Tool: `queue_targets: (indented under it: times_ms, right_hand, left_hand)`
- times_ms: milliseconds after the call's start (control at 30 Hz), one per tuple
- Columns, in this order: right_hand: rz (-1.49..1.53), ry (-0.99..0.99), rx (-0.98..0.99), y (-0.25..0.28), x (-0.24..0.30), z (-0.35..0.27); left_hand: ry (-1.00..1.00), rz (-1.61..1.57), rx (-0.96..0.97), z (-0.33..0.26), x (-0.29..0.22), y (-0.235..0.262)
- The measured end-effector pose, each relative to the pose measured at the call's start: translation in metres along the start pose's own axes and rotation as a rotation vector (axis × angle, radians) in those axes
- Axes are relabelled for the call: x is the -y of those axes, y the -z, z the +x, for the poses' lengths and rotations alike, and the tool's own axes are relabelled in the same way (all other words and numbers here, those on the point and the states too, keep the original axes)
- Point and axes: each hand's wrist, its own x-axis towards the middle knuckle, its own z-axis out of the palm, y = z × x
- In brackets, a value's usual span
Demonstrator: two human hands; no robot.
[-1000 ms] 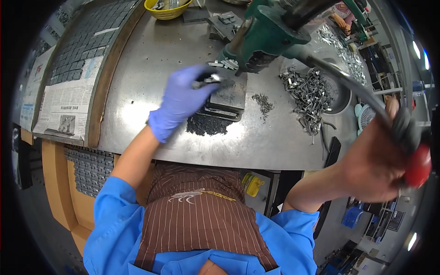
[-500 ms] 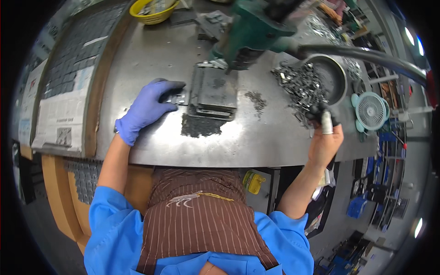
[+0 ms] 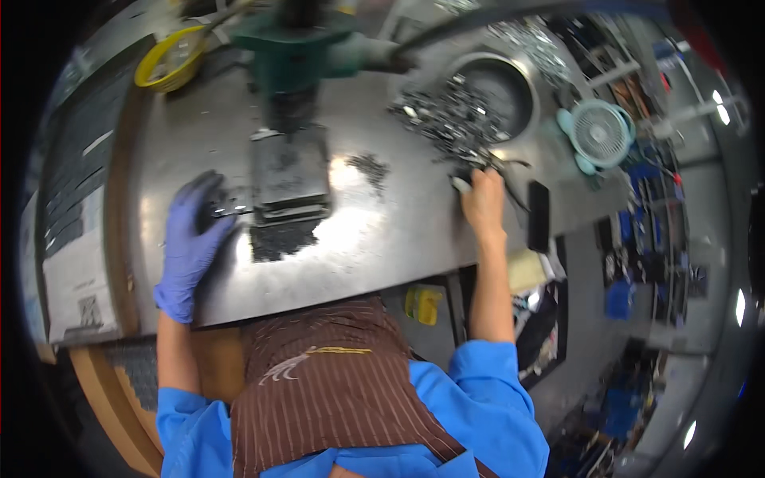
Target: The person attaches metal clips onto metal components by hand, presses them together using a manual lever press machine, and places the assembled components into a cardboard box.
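My left hand point(image 3: 190, 239), in a purple glove, rests on the steel table with thumb and fingers curled around small shiny metal pieces point(image 3: 229, 201). These pieces lie against the left side of a dark rectangular metal block point(image 3: 291, 171). Above that block stands the green head of a machine point(image 3: 295, 60). My bare right hand point(image 3: 484, 203), a white cover on one finger, is closed at the near edge of a heap of small metal parts point(image 3: 458, 119). Dark thin curved shapes stick out beside its fingers. What it grips is hidden and blurred.
A round metal pan point(image 3: 522, 84) stands behind the heap. Black scraps point(image 3: 279, 241) lie before the block, small bits point(image 3: 368, 169) to its right. A turquoise fan point(image 3: 599, 135) and a black slab point(image 3: 539, 217) are at right. A yellow basket point(image 3: 170, 60) sits far left, above a wood-edged tray point(image 3: 119, 263).
The whole view has shifted and turned, so the table's things sit further left. My right hand has turned, its fingers now at the heap's near edge. My left hand stays beside the block.
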Motion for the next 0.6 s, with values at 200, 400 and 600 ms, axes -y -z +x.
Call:
queue_targets:
  times_ms: [200,400,600]
  right_hand:
    - [0.095,0.072,0.035,0.025,-0.004,-0.028]
    - [0.154,-0.009,0.205,0.019,-0.008,-0.044]
    - [0.215,0.036,0.09,0.023,0.006,-0.04]
  left_hand:
    - [-0.012,-0.056,0.056,-0.019,-0.009,0.036]
    - [0.302,0.09,-0.231,-0.025,0.049,0.112]
    - [0.414,0.637,-0.246,-0.036,0.197,0.179]
